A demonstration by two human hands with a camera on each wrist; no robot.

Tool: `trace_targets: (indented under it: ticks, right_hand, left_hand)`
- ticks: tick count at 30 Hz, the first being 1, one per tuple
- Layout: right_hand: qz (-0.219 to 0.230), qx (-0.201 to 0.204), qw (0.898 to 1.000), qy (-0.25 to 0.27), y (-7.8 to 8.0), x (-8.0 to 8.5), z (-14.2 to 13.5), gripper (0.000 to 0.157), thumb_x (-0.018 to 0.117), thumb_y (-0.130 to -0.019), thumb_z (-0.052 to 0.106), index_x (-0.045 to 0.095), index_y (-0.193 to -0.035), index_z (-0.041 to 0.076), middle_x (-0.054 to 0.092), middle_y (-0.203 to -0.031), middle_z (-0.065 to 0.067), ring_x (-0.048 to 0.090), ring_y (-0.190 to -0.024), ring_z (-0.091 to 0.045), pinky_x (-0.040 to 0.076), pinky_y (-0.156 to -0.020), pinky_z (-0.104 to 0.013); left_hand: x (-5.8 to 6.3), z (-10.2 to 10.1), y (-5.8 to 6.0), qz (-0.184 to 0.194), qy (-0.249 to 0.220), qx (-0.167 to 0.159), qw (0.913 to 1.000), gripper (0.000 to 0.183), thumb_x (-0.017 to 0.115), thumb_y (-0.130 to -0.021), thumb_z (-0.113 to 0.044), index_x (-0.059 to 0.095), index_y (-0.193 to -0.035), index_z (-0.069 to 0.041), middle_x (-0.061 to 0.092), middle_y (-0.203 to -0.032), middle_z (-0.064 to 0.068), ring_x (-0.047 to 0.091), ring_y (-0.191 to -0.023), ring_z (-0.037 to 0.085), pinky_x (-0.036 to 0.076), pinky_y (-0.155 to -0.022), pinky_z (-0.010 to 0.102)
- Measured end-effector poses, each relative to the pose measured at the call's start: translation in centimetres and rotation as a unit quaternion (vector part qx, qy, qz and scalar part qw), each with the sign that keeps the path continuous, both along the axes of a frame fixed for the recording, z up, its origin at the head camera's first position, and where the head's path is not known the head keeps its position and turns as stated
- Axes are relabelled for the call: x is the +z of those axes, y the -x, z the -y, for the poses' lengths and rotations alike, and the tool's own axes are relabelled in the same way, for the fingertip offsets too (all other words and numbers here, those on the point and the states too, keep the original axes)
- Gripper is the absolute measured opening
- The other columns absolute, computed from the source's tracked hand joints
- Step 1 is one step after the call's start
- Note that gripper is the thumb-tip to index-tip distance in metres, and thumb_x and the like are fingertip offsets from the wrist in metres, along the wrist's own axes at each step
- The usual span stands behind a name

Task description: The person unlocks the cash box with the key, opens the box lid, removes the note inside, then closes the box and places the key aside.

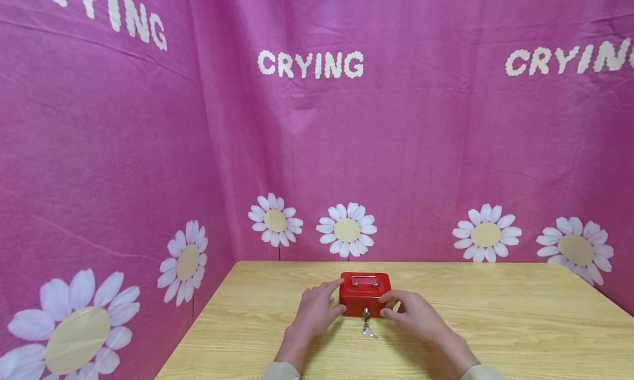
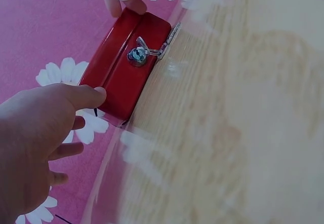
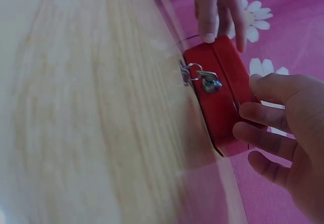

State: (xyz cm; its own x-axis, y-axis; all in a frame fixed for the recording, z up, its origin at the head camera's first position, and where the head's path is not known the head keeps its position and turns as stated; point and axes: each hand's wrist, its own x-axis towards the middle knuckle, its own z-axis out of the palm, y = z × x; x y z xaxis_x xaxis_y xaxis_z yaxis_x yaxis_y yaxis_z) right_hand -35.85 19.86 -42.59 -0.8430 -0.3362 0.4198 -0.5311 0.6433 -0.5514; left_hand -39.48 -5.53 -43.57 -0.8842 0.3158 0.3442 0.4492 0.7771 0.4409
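A small red metal cash box (image 1: 355, 304) is set upright on a pale wood-grained worktop (image 1: 480, 319), near the far edge and nearer the far left corner than the far right one. The lid is closed, and a silver wire handle (image 1: 365, 285) is laid on top of it. In the front face, turned towards the person, a round silver lock (image 2: 136, 55) is fitted with a key; from it a metal ring with silver keys (image 1: 368, 331) is hung down to the worktop.

The box is flanked by both hands. By the left hand (image 1: 315, 308) the box is touched rather than gripped: the extended index finger is placed at its rear left corner, the thumb at its front left one. The right hand (image 1: 416, 312) is held relaxed, its fingers spread and slightly bent, with fingertips set at the right end of the box. Both wrists are edged by pale sleeves (image 1: 280, 371).

Beyond the far edge, a magenta fabric backdrop (image 1: 376, 148) is printed with white lettering (image 1: 311, 64) and white daisies (image 1: 275, 221).
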Motion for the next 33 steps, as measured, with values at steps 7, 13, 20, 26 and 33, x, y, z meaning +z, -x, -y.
trace_targets:
  ticks: [7, 13, 20, 26, 33]
  right_hand:
    - [0.012, -0.009, 1.0, -0.011, 0.1, -0.6, 0.9, 0.017, 0.073, -0.089, 0.018, 0.071, -0.105, 0.011, 0.068, -0.083, 0.009, 0.051, -0.065, 0.002, 0.045, -0.058, -0.019]
    - [0.011, -0.01, 1.0, -0.01, -0.2, -0.9, 1.7, 0.016, 0.073, -0.089, 0.016, 0.071, -0.103, 0.01, 0.07, -0.084, 0.01, 0.058, -0.074, 0.002, 0.05, -0.067, -0.02]
    - [0.02, 0.001, 1.0, 0.004, -0.2, -1.3, 2.2, 0.018, 0.072, -0.089, 0.012, 0.07, -0.106, 0.007, 0.071, -0.086, 0.006, 0.059, -0.075, 0.002, 0.053, -0.069, -0.02]
    - [0.03, 0.028, 0.999, 0.019, -0.2, -1.4, 2.5, 0.023, 0.071, -0.089, 0.011, 0.068, -0.11, 0.002, 0.073, -0.09, -0.001, 0.063, -0.077, -0.001, 0.055, -0.07, -0.019]
    - [0.027, 0.044, 0.999, 0.01, -0.3, -1.3, 2.8, 0.02, 0.072, -0.088, 0.011, 0.07, -0.106, 0.003, 0.074, -0.091, -0.002, 0.065, -0.08, -0.004, 0.056, -0.071, -0.022]
  left_hand:
    - [0.1, -0.2, 0.0, -0.001, 0.0, -0.001, 1.0, 0.062, 0.071, -0.091, -0.029, 0.047, -0.148, -0.024, 0.059, -0.141, 0.004, 0.055, -0.128, 0.029, 0.034, -0.114, 0.057]
    - [0.0, -0.4, 0.1, -0.003, 0.002, 0.0, 1.0, 0.06, 0.07, -0.092, -0.029, 0.048, -0.148, -0.023, 0.06, -0.14, 0.004, 0.055, -0.129, 0.028, 0.036, -0.114, 0.055]
    - [-0.1, -0.7, 0.1, -0.011, 0.006, 0.002, 0.9999, 0.057, 0.069, -0.092, -0.027, 0.051, -0.145, -0.022, 0.063, -0.137, 0.004, 0.058, -0.126, 0.027, 0.039, -0.111, 0.052]
    - [-0.2, -0.8, 0.3, -0.025, 0.014, 0.007, 0.9996, 0.051, 0.07, -0.093, -0.026, 0.056, -0.141, -0.02, 0.065, -0.133, 0.003, 0.059, -0.124, 0.026, 0.041, -0.109, 0.049]
    - [-0.2, -0.8, 0.2, -0.03, 0.013, 0.007, 0.9994, 0.048, 0.07, -0.092, -0.024, 0.059, -0.138, -0.019, 0.067, -0.131, 0.004, 0.06, -0.123, 0.026, 0.042, -0.108, 0.05]
